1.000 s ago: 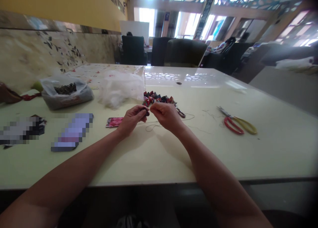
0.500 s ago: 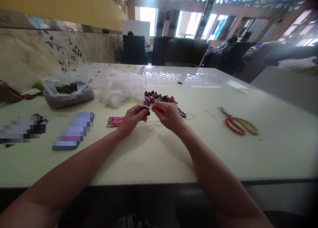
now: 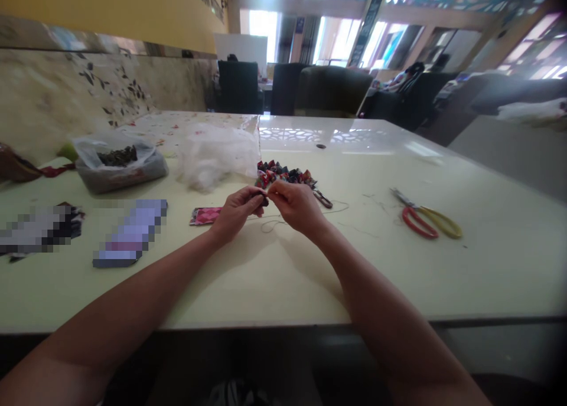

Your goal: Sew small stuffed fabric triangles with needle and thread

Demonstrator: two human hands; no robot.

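Between the thumb and fingers of my left hand is a small dark piece of fabric. My right hand is pinched right beside it, fingertips at the fabric's edge; anything tiny in that pinch is too small to make out. Thin thread lies in loops on the table below my hands. Just behind them sits a pile of small pointed patterned fabric pieces. Dark-handled thread snips rest by my right knuckles. A pink patterned cloth piece lies left of my left hand.
Scissors with red and yellow handles lie to the right. A bag of dried leaf-like stuff and a clear bag of white filling stand at the back left. A phone lies left on the white table.
My right hand has shifted slightly left, bringing its fingertips against the dark fabric piece. My left hand stays in place.
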